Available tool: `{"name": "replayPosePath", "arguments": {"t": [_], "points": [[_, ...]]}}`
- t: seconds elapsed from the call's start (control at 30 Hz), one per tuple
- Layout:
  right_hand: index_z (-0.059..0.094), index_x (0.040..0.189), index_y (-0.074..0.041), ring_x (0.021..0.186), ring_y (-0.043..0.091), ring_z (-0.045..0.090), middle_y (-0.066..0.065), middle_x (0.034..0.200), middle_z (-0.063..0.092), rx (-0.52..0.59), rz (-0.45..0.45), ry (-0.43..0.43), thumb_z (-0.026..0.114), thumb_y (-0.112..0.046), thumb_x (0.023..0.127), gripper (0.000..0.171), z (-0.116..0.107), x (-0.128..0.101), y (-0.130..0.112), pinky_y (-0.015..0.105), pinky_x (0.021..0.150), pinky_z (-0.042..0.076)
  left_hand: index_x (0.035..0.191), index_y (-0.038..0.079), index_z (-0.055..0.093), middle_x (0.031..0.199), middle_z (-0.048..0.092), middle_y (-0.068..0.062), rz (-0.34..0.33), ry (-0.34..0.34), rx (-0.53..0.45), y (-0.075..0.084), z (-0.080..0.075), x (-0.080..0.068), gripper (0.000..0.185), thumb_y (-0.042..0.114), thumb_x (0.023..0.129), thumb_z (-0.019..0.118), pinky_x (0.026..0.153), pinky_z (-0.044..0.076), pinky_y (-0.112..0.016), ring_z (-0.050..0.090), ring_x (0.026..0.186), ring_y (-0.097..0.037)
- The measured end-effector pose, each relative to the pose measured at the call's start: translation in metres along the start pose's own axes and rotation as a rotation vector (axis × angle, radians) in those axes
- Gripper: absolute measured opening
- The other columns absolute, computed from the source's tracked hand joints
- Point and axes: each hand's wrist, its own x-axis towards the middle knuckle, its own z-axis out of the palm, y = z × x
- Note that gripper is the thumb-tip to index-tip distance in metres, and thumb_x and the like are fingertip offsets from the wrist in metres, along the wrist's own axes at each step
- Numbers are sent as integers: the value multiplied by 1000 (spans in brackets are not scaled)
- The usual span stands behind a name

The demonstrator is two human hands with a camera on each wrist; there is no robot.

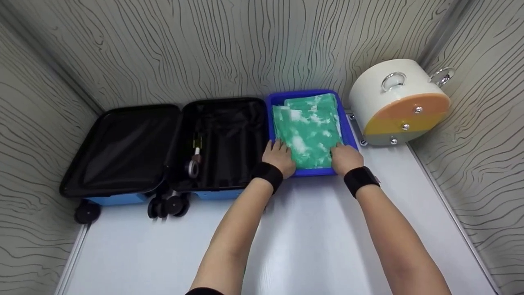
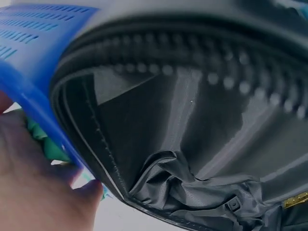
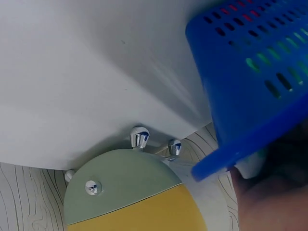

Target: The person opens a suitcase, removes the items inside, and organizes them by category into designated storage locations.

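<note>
Folded green-and-white tie-dye cloth (image 1: 307, 135) lies stacked in a blue plastic basket (image 1: 315, 172). My left hand (image 1: 280, 157) is at the cloth's near left edge, fingers pointing forward over the basket's rim. In the left wrist view, green fabric shows between the fingers of that hand (image 2: 38, 178). My right hand (image 1: 346, 159) holds the near right edge of the cloth with curled fingers. Much of that hand is hidden behind the basket wall (image 3: 260, 57) in the right wrist view.
An open black-lined suitcase (image 1: 229, 143) lies left of the basket, its wheels (image 1: 176, 204) toward me. A strap with a yellow label (image 1: 197, 141) is inside it. To the right stands a cream drum-shaped case (image 1: 385, 86) with an orange, yellow and green front. Wood-grain walls (image 1: 229, 49) enclose the white surface.
</note>
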Motion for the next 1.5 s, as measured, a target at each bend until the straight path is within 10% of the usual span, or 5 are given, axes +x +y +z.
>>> {"name": "replayPosePath", "arguments": {"t": [0.43,0.77,1.3,1.5], "points": [[68,126,2,111,50,60,27,127,62,103,25,-43,49,7,97,34,-1,3,0,60,93,50,164,15,24,170,18,-4,-7,-32,17,-2,16,10,58,37,110,26,124,0,-50,4,157,-26],[64,136,-1,126,52,52,27,148,49,163,84,-11,43,6,101,41,4,5,0,63,101,45,164,16,25,170,19,-3,14,47,-77,-6,30,13,63,51,111,25,124,-4,-49,1,157,-26],[79,98,-2,106,44,62,20,104,74,47,-120,508,59,3,93,21,29,-1,8,57,97,45,165,19,20,172,7,-3,88,106,-227,-28,33,-24,70,59,108,26,125,0,-45,0,157,-21],[78,98,0,106,47,60,23,104,72,44,-34,511,52,2,96,26,29,-7,15,61,98,42,165,20,19,171,11,-9,137,161,-292,-51,38,-55,74,63,106,31,124,3,-51,5,157,-26]]}}
